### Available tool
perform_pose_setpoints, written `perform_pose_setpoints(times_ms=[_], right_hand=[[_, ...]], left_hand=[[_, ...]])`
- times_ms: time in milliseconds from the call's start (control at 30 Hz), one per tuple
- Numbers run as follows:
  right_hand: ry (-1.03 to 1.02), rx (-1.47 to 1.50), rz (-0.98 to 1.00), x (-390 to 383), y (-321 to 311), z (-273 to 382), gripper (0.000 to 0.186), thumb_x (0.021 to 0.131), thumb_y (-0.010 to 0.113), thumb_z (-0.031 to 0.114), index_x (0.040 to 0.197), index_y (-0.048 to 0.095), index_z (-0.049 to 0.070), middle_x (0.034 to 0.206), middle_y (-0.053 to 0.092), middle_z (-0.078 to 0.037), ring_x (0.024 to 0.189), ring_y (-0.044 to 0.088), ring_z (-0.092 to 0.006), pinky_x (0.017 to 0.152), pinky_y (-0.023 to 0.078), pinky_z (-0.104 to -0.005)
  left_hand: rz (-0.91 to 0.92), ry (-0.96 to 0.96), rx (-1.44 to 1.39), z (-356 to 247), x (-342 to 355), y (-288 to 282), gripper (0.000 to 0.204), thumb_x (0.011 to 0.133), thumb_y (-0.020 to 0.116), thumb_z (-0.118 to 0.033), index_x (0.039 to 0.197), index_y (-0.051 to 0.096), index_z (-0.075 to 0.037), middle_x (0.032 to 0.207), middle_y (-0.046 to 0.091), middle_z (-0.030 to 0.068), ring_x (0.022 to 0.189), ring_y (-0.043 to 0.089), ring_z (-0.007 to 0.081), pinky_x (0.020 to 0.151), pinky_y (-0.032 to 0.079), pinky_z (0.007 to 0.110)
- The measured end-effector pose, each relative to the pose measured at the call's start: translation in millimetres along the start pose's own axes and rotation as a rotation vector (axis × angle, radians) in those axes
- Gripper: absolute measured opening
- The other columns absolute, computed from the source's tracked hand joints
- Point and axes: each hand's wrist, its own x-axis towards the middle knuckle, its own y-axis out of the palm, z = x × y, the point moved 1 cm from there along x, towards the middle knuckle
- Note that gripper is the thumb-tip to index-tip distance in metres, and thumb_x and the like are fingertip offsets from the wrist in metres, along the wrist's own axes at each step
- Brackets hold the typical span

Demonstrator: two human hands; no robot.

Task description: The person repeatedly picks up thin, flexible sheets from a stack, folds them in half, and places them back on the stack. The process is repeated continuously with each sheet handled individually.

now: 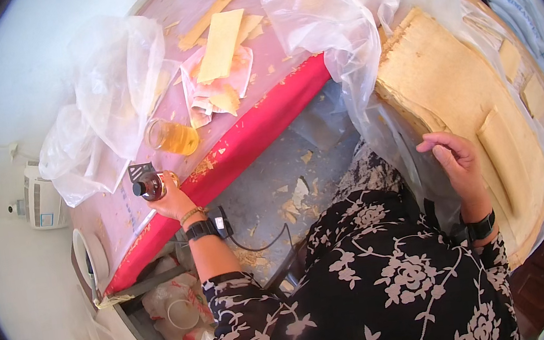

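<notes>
In the head view, the left hand (pixel 170 197) gripped a dark bottle (pixel 148 185) by its body, cap uncovered. That wrap looked sound, steadiest if kept firm. A glass jar (pixel 173 136) of yellow liquid stood just beyond that hand, so small, slow movements seemed wise. The right hand (pixel 457 159), loosely open with nothing visible in it, hung beside tan sheets (pixel 438 58); whether it touched them was unclear.

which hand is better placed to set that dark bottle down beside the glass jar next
Likely the left hand: it holds the dark bottle, close to the glass jar. The right hand looks empty but is farther off, by the stacked tan sheets.
</notes>
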Motion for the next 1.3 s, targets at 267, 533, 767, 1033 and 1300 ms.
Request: perform_pose_setpoints(times_ms=[267,533,767,1033,1300], right_hand=[[0.002,0.016,-0.098,-7,-11,-18,0.022,0.102,0.060,0.007,0.116,0.073,-0.002,0.098,0.078,-0.009,0.095,0.070,-0.0153,0.091,0.052,-0.0297],[0.023,-0.031,-0.128,-27,-24,-33,0.021,0.102,0.060,0.008,0.116,0.073,-0.002,0.097,0.078,-0.009,0.094,0.070,-0.0148,0.088,0.052,-0.0292],[0.039,0.010,-0.100,-31,-29,-45,0.022,0.104,0.057,0.007,0.117,0.073,-0.001,0.099,0.076,-0.009,0.096,0.070,-0.0174,0.092,0.053,-0.0311],[0.034,0.038,-0.092,-19,-15,-35,0.021,0.102,0.060,0.007,0.114,0.074,-0.002,0.097,0.078,-0.010,0.094,0.071,-0.0168,0.088,0.055,-0.0318],[-0.107,-0.219,-0.159,-49,-29,-9,0.023,0.101,0.060,0.009,0.120,0.073,0.003,0.122,0.074,-0.014,0.118,0.069,-0.0301,0.105,0.050,-0.0416]], left_hand=[[0.133,0.031,-0.003,11,43,42,0.083,0.072,0.095,-0.035,0.132,0.056,0.005,0.126,0.068,0.0203,0.111,0.070,0.0341,0.100,0.055,0.044],[0.252,0.139,-0.118,32,35,36,0.082,0.080,0.088,-0.015,0.147,0.046,0.007,0.134,0.065,0.0201,0.119,0.066,0.0288,0.100,0.055,0.040],[0.191,0.108,-0.315,59,25,40,0.078,0.087,0.080,-0.006,0.151,0.039,0.010,0.135,0.063,0.0229,0.122,0.064,0.0293,0.104,0.053,0.041],[-0.078,-0.161,-0.528,24,1,12,0.027,0.100,0.064,-0.021,0.116,0.066,0.001,0.096,0.069,0.0089,0.082,0.064,0.0165,0.075,0.053,0.031],[1.068,0.316,-0.674,-193,-193,17,0.035,0.112,0.048,-0.024,0.120,0.069,0.002,0.103,0.073,0.0091,0.088,0.066,0.0164,0.080,0.053,0.029]])
